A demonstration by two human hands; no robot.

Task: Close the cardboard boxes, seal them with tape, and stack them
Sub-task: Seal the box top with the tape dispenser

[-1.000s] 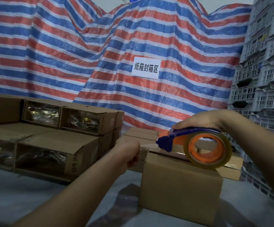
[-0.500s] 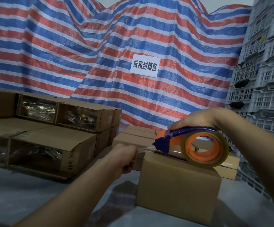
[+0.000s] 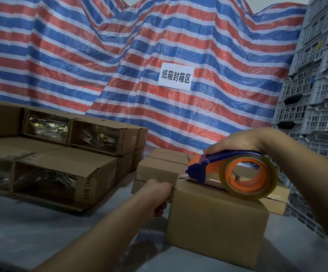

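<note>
A person stands at a grey table (image 3: 31, 232), seen from their own head height, taping a small cardboard box (image 3: 216, 220) that sits closed in front of them. Their right hand (image 3: 237, 142) wraps over the blue handle of a tape dispenser (image 3: 235, 173), which rests on the box's top seam and carries a clear roll on an orange core. Their left hand (image 3: 157, 193) curls against the box's left upper edge, fingers bent as if pinching the tape end there, though the tape itself is hard to make out. More closed boxes (image 3: 159, 167) sit just behind. To the left lie stacked long cartons (image 3: 65, 169) with shiny plastic-wrapped contents showing. A red, white and blue striped tarp (image 3: 120, 65) with a white paper sign (image 3: 176, 76) hangs behind, and grey plastic crates (image 3: 316, 95) tower at right.
</note>
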